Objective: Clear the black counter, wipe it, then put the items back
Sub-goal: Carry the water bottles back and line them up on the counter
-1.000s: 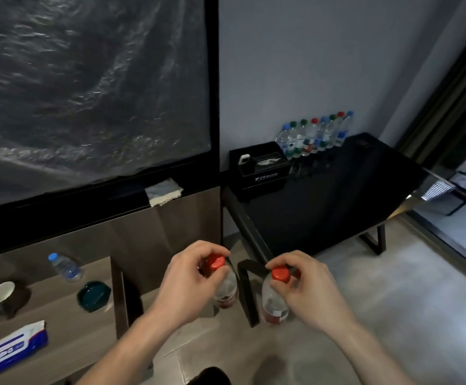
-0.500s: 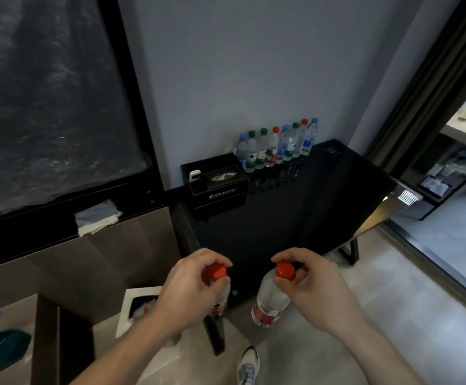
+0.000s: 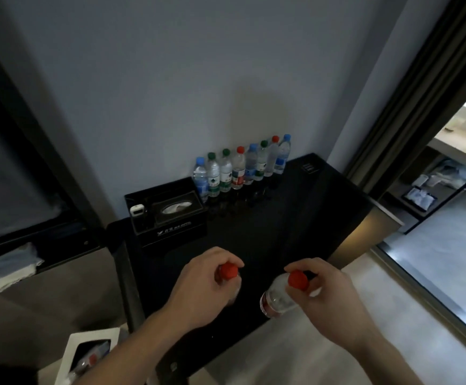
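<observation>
Red caps pinched: your left hand point(image 3: 198, 290) carries one bottle point(image 3: 227, 276), your right hand point(image 3: 329, 298) another bottle point(image 3: 277, 297), over the black counter point(image 3: 295, 232), likely bound for the back row point(image 3: 243, 168).

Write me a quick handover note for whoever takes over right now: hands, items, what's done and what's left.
Left hand grips a red-capped bottle by its top; right hand grips another.
Both are held over the counter's near edge.
Done, by the look of it: eight bottles lined along the wall, tissue box at back left.
Left: set these two down. Whether more items remain is not shown.
</observation>
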`<state>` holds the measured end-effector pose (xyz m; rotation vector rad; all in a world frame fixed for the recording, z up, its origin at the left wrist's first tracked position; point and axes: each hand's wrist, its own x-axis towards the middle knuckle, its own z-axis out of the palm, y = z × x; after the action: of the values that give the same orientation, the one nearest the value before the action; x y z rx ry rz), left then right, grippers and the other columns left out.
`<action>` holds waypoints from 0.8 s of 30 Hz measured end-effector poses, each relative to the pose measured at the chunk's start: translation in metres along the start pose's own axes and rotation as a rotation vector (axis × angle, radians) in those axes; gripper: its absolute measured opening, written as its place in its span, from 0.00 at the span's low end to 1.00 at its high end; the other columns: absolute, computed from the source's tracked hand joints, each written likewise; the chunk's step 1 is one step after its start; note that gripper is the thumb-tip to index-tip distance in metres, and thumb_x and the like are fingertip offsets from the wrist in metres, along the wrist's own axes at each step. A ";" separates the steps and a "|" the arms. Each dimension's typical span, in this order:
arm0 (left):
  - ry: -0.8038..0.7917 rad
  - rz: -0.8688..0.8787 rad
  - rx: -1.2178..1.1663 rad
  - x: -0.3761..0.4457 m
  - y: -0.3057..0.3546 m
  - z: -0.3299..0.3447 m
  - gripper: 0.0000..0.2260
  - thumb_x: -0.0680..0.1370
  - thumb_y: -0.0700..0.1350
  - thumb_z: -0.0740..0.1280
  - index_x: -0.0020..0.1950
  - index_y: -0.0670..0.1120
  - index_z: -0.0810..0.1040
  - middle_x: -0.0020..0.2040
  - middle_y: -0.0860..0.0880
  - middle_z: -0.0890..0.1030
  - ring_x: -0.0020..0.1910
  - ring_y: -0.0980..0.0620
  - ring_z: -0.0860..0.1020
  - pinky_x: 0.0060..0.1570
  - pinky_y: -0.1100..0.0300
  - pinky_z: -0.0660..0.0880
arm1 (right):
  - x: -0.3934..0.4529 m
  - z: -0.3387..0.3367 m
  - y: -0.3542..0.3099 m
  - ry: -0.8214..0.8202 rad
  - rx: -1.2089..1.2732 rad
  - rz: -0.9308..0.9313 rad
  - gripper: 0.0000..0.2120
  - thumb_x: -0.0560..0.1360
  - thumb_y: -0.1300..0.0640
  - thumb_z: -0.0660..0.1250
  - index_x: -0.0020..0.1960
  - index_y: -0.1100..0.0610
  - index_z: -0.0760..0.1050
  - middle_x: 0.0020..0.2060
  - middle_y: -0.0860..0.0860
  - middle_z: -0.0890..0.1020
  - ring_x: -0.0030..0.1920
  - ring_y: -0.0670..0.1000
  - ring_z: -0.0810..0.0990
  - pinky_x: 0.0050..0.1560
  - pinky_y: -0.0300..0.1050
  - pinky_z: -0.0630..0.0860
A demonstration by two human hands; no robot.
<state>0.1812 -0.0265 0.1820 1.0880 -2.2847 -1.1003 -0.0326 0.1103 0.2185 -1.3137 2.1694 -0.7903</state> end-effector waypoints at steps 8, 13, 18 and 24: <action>0.031 -0.043 0.010 0.086 0.043 0.056 0.11 0.78 0.49 0.73 0.56 0.64 0.79 0.57 0.67 0.76 0.56 0.65 0.77 0.52 0.63 0.77 | 0.082 -0.069 0.067 -0.068 0.088 0.043 0.16 0.75 0.56 0.77 0.52 0.36 0.79 0.46 0.40 0.81 0.43 0.40 0.80 0.42 0.32 0.72; 0.120 -0.142 -0.022 0.127 0.072 0.106 0.14 0.78 0.48 0.73 0.59 0.63 0.79 0.58 0.68 0.76 0.56 0.68 0.76 0.55 0.63 0.78 | 0.140 -0.117 0.121 -0.176 0.051 -0.015 0.16 0.75 0.55 0.77 0.54 0.36 0.78 0.51 0.38 0.80 0.44 0.37 0.81 0.40 0.33 0.76; 0.220 -0.229 -0.045 0.167 0.107 0.149 0.15 0.78 0.46 0.74 0.58 0.65 0.79 0.57 0.68 0.77 0.55 0.66 0.78 0.49 0.66 0.78 | 0.194 -0.163 0.163 -0.260 0.008 -0.093 0.15 0.76 0.55 0.75 0.54 0.35 0.78 0.53 0.35 0.79 0.49 0.38 0.81 0.45 0.34 0.78; 0.250 -0.278 -0.063 0.213 0.130 0.182 0.13 0.78 0.47 0.74 0.57 0.64 0.79 0.55 0.69 0.77 0.53 0.68 0.79 0.48 0.70 0.78 | 0.254 -0.201 0.196 -0.294 -0.037 -0.136 0.15 0.77 0.55 0.75 0.54 0.36 0.79 0.51 0.35 0.79 0.50 0.37 0.80 0.48 0.34 0.76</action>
<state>-0.1264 -0.0515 0.1723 1.4606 -1.9345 -1.0588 -0.3945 0.0008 0.2013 -1.5051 1.8878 -0.5666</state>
